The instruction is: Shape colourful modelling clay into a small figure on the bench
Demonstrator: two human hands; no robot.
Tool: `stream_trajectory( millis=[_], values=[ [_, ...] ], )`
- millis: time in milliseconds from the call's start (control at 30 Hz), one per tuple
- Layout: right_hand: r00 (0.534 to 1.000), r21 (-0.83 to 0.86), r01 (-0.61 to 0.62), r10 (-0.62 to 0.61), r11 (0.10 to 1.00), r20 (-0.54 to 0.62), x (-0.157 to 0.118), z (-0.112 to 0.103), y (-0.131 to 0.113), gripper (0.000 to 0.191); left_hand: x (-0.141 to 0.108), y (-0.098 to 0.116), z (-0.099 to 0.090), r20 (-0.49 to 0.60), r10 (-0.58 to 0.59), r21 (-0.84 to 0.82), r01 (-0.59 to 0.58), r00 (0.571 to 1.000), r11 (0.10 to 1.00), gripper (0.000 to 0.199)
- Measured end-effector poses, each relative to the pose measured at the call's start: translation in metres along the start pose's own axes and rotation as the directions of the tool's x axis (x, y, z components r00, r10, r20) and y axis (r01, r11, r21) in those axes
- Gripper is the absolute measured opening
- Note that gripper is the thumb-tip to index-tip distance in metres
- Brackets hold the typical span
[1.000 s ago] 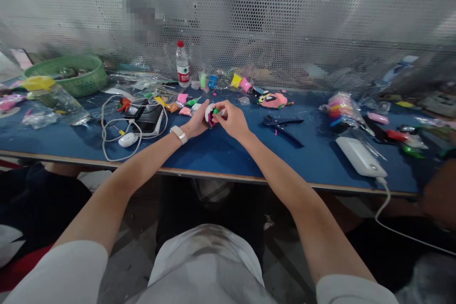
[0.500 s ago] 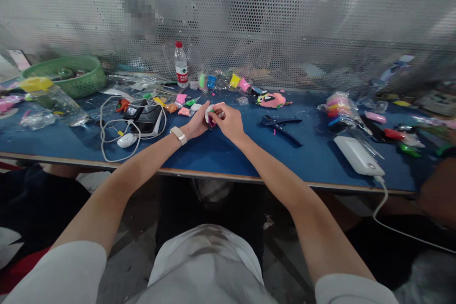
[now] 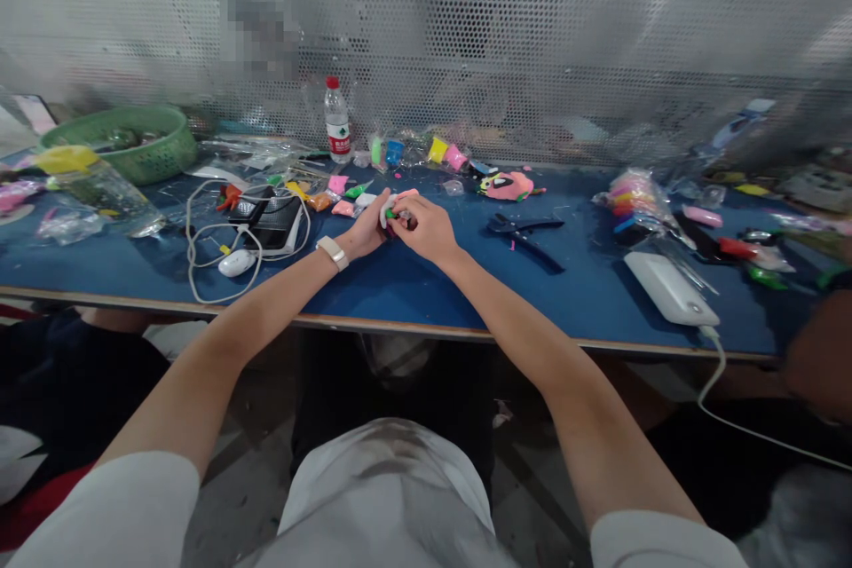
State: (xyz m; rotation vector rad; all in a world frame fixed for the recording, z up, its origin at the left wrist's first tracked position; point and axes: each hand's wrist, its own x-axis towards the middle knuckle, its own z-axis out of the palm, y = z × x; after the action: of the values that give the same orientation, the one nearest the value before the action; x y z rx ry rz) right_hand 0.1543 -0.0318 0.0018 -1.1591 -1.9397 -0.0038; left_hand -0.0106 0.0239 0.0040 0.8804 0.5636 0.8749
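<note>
My left hand (image 3: pixel 366 231) curls around a small modelling clay piece (image 3: pixel 387 212), white with green and a bit of dark pink. My right hand (image 3: pixel 429 229) meets it from the other side, thumb and fingertips pinched on the piece. Fingers cover much of its shape. Just beyond my left hand lie small packets of clay, among them a pink packet (image 3: pixel 343 208) and a green packet (image 3: pixel 358 191). To the right, dark-handled pliers (image 3: pixel 529 240) rest on the blue table (image 3: pixel 399 293), with a pink clay figure (image 3: pixel 507 186) behind them.
A water bottle (image 3: pixel 337 124) stands near the perforated metal screen (image 3: pixel 479 27). Leftward are a green basket (image 3: pixel 146 155), a looped white cable (image 3: pixel 193 257) and a black device (image 3: pixel 276 222). A white power bank (image 3: pixel 669 288) lies right, its cable hanging off the edge. People sit on both sides.
My right fingers have shifted slightly on the clay piece, and more green now shows between my hands. The things on the table have stayed put.
</note>
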Motion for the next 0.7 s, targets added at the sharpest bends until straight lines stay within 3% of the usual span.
stream_trajectory(
  millis=[133,333,533,700],
  values=[
    [1.000,0.054,-0.003,0.003,0.999,-0.008,0.002,0.003,0.004,0.017,-0.002,0.000,0.005,-0.029,0.059,0.000,-0.059,0.998,0.998,0.053],
    [0.996,0.140,0.086,-0.089,0.986,0.014,0.005,-0.002,0.011,0.027,-0.001,-0.002,0.002,-0.022,0.089,0.071,-0.088,0.996,0.994,0.050],
    [0.991,0.097,0.076,-0.086,0.992,0.104,0.005,-0.008,0.010,0.021,0.004,-0.007,-0.003,-0.061,0.104,0.129,-0.095,0.993,0.987,0.054],
    [0.986,0.102,0.140,-0.148,0.985,0.082,0.006,-0.010,0.010,0.023,0.002,-0.005,0.000,-0.055,0.126,0.130,-0.118,0.990,0.984,0.051]
  ],
)
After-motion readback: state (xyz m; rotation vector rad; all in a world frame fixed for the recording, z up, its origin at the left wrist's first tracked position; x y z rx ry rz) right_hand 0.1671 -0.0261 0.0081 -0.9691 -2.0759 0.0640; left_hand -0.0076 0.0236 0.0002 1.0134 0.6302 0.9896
